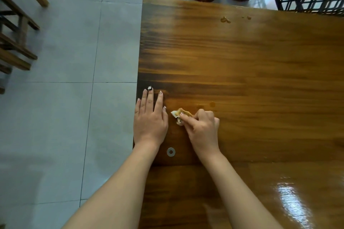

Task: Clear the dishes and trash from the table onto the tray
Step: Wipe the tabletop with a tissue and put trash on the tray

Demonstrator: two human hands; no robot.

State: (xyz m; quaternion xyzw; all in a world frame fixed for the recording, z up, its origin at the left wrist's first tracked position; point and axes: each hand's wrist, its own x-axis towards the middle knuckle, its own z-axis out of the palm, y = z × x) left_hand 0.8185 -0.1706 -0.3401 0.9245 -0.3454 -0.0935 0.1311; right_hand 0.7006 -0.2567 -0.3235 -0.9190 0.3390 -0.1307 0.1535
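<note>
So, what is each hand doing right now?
Left hand: open, flat on the table.
Right hand: holding a stained napkin.

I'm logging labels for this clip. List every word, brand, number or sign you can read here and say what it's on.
None: no readable text in this view.
The table, the crumpled napkin in the right hand and the metal ring carry no print.
The black-and-white nail on the left hand is too small to read.
</note>
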